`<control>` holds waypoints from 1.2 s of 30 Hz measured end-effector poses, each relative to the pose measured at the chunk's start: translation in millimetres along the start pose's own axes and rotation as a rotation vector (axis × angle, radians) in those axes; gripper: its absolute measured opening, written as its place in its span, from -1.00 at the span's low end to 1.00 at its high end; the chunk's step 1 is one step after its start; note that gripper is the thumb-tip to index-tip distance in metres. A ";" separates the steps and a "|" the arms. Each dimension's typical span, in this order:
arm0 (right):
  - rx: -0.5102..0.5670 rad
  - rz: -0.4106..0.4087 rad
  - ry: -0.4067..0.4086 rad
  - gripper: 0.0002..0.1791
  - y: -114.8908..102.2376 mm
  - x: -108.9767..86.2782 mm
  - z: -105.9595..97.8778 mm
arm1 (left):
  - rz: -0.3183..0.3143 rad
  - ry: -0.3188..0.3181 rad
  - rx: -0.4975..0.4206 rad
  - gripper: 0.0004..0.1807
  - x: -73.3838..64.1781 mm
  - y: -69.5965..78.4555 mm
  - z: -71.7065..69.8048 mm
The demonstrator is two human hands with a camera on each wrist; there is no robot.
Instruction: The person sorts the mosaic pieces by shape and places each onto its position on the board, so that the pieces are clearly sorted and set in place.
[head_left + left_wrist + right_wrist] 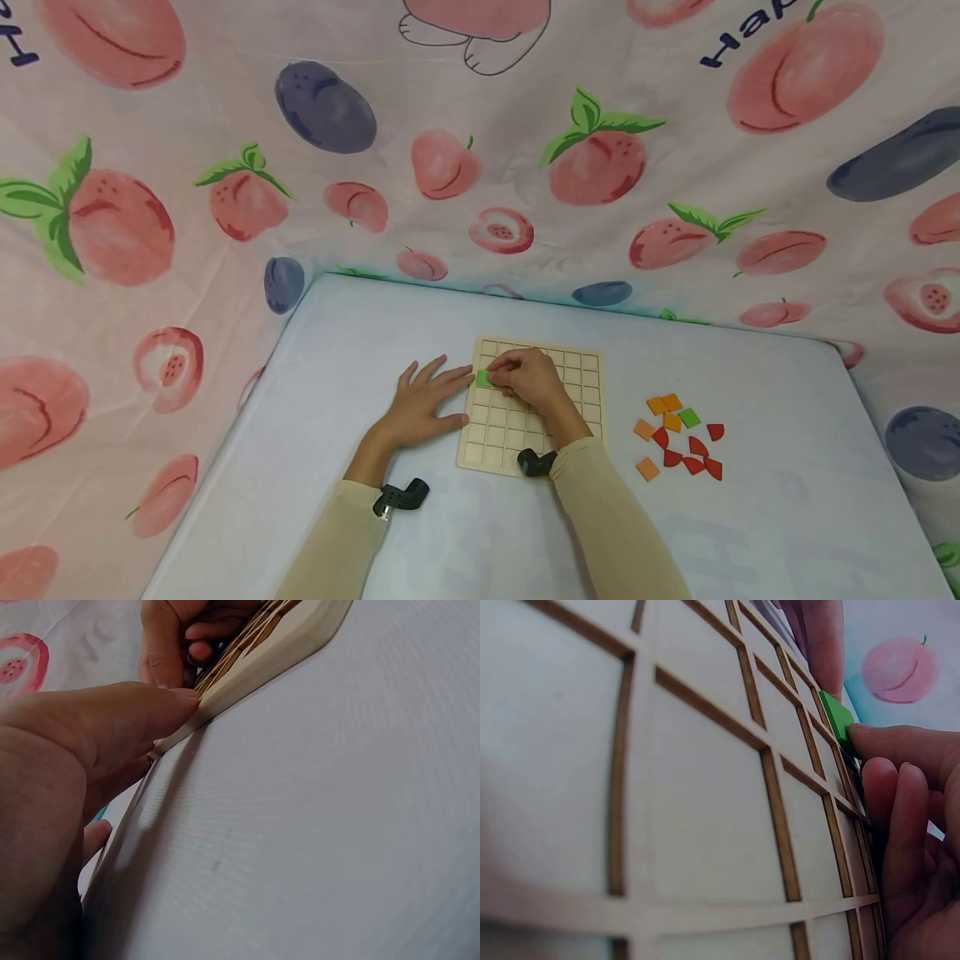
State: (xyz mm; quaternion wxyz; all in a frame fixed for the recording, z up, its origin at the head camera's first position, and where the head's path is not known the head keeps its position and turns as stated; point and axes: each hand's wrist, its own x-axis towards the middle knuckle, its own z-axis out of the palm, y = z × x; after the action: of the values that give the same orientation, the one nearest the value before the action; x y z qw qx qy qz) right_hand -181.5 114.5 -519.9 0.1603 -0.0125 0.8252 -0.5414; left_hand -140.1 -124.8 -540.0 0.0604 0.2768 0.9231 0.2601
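Observation:
A pale wooden grid board lies on the table, its square cells framed by raised strips. My right hand reaches over it and pinches a green square tile by one corner. That tile sits tilted against the strips at the board's left edge, in the second row from the far side. My left hand is spread flat with fingers apart, its fingertips at the left edge of the board. In the left wrist view the thumb touches the board's side.
Right of the board lie loose pieces: several orange squares, another green square and several red quarter-round pieces. A white cloth covers the table. A fruit-print curtain rises behind it and at the sides.

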 end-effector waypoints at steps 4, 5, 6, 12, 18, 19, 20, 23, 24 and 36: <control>-0.013 -0.003 -0.002 -0.88 2.2 0.8 0.5 | 0.003 0.008 -0.006 -0.30 0.4 -0.1 0.6; -0.016 -0.003 -0.001 -0.88 2.4 0.6 0.5 | 0.004 0.010 -0.008 -0.30 0.6 -0.2 0.7; -0.022 -0.004 -0.001 -0.88 2.8 0.6 0.6 | 0.004 0.012 -0.011 -0.31 0.8 -0.4 1.1; -0.052 -0.013 0.007 -0.89 4.6 1.9 0.6 | -0.003 0.037 0.002 -0.34 2.8 -4.5 5.3; -0.056 -0.015 0.002 -0.90 2.9 2.1 0.3 | -0.007 0.098 0.026 -0.38 4.0 -6.0 7.4; -0.055 -0.014 0.003 -0.90 2.8 2.3 0.4 | -0.005 0.111 0.026 -0.39 3.9 -5.5 7.3; -0.054 -0.013 0.003 -0.90 2.9 2.6 0.4 | -0.003 0.122 0.023 -0.41 3.7 -4.8 7.0; -0.047 -0.004 0.003 -0.90 3.1 3.0 0.3 | 0.007 0.149 0.009 -0.47 3.3 -3.3 6.2; -0.046 -0.001 0.004 -0.90 3.0 2.9 0.3 | 0.011 0.150 0.002 -0.50 3.5 -3.2 6.0; -0.057 0.007 -0.002 -0.90 2.8 3.9 -0.1 | 0.077 0.142 -0.107 -0.76 5.8 -6.1 4.8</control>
State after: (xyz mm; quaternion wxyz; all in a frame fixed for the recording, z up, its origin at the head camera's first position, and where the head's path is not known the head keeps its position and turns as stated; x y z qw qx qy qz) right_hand -184.8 115.0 -523.3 0.1624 -0.0146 0.8402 -0.5172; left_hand -146.6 -123.9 -547.1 -0.0007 0.2895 0.8985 0.3301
